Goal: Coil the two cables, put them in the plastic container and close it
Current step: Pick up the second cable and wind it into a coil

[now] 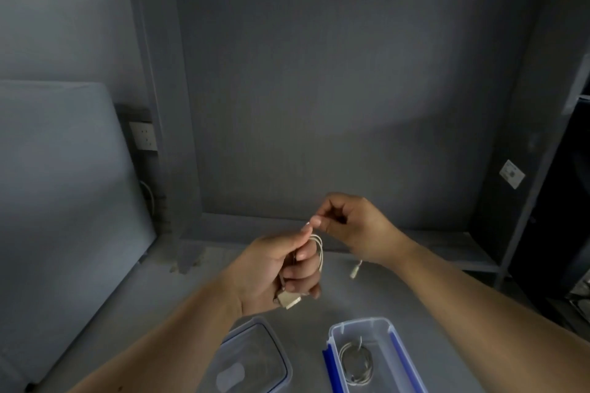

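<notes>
Nearest the head camera, a clear rectangular plastic container with blue clips (pixel 362 329) sits open on the grey table (pixel 172 290), a coiled white cable (pixel 356 360) lying inside it. Just to its left lies the clear plastic lid (pixel 255 357), flat on the table. Above them, the left hand (pixel 277 268) is clenched around loops of a second white cable (pixel 319 249), its beige connector (pixel 289 299) poking out below the fingers. The right hand (pixel 354 226) pinches that cable's strand close beside the left hand; the far plug (pixel 355 271) dangles beneath.
</notes>
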